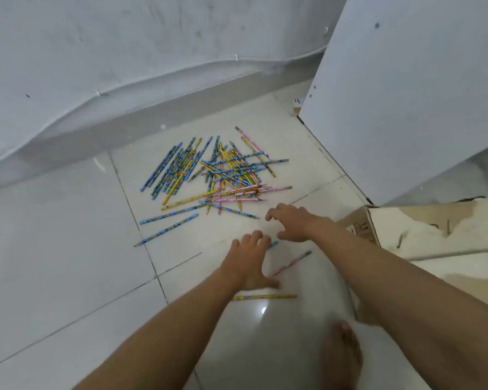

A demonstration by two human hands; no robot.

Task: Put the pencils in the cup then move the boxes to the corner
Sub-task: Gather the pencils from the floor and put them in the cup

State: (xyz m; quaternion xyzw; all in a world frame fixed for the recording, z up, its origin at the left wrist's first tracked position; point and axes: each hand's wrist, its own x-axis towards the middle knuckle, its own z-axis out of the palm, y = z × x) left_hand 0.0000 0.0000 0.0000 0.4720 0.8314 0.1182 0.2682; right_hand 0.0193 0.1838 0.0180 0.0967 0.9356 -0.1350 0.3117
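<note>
your left hand point(250, 257) spread flat over blue pencil point(273, 244) | right hand point(290, 222) spread, empty | pencil pile point(217, 175) just beyond

The pencil pile point(217, 175) lies ahead of both hands; the left hand point(248, 260) sits just behind and left of the right hand point(290, 222). Loose pencils point(293, 263) lie under, right of and behind the left hand. The box point(434, 229) lies right of the right hand, a panel point(406, 94) beyond it.

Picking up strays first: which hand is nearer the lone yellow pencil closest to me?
Left. The left hand lies just beyond the yellow pencil, thumb close to it; the right hand is farther off, by the pencil pile.
</note>
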